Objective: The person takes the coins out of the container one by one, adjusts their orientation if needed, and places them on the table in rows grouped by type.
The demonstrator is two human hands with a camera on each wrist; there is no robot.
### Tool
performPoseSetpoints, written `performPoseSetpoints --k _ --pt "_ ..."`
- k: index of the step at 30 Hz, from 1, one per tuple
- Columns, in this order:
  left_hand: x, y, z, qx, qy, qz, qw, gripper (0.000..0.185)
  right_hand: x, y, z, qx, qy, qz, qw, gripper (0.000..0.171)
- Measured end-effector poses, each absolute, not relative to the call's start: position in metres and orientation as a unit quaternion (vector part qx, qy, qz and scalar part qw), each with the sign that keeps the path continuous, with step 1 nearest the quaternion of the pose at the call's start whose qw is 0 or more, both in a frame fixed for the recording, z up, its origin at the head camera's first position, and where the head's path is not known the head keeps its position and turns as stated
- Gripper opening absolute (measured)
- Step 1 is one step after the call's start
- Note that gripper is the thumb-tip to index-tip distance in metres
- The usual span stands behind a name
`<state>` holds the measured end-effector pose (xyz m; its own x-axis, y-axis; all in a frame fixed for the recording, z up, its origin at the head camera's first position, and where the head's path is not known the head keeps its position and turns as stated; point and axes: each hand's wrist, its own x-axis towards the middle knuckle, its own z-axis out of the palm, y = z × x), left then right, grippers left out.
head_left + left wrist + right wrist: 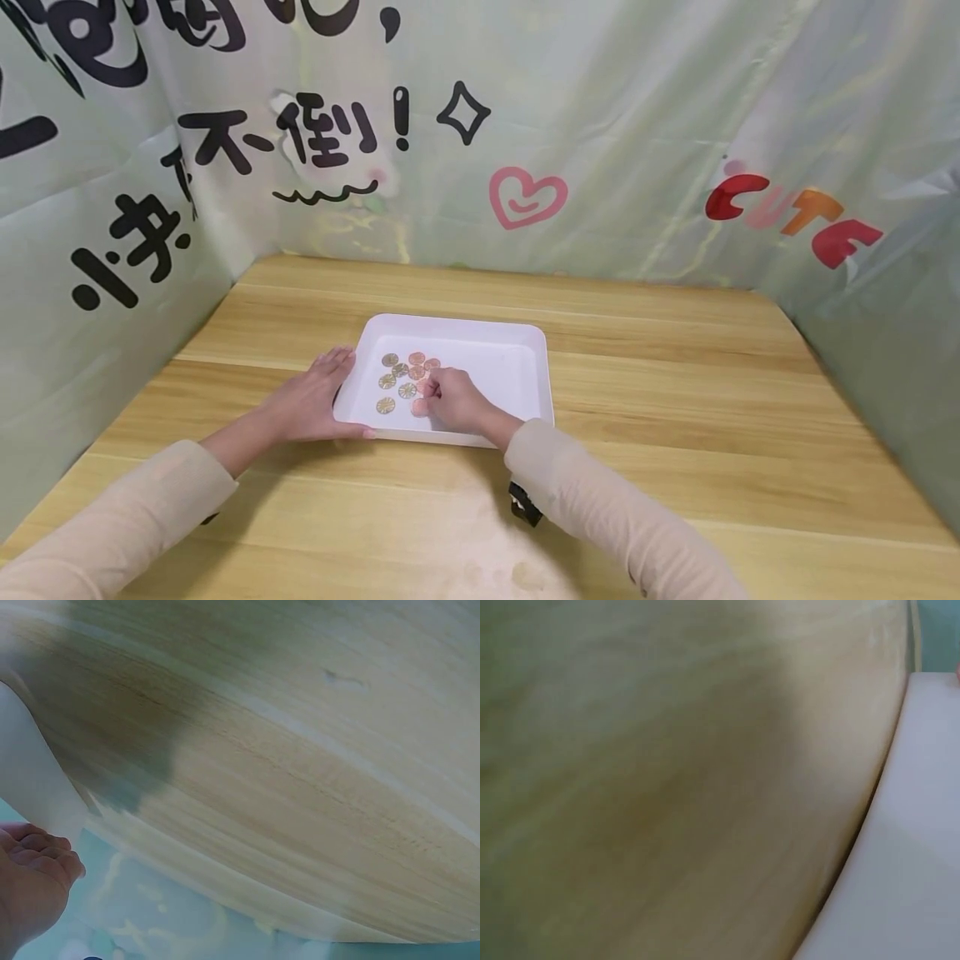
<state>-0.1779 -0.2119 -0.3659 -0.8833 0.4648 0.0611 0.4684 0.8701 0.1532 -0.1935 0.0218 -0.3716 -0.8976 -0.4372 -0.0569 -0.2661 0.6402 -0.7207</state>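
A shallow white tray (487,375) rests on the wooden table. Several gold-coloured coins (386,406) lie in its left half, with several copper-coloured coins (417,358) to their right. My left hand (318,400) grips the tray's near left corner, its thumb along the front edge and its fingers along the left side. My right hand (461,404) reaches over the front rim with curled fingers, and its thumb and fingertips pinch at a copper-coloured coin (422,387), partly hidden by them. In the left wrist view, bent fingers (49,859) show beside the white tray wall (30,765).
Around the tray spreads the wooden table (675,400). A pale printed curtain (637,125) with black characters, a pink heart and coloured letters encloses its back and sides. Below the right sleeve (592,492) hangs a black wrist device (525,505).
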Motion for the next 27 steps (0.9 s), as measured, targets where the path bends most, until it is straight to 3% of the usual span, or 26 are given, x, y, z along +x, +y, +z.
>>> performPoseSetpoints --k 9,27 --pt "-0.178 -0.211 -0.365 -0.242 -0.967 -0.075 0.01 0.113 -0.195 0.039 -0.366 -0.15 0.884 -0.427 0.116 0.008" --pt "-0.176 -0.21 -0.362 -0.242 -0.967 -0.083 0.006 0.111 -0.195 0.117 -0.33 -0.039 0.855 -0.515 0.05 0.013"
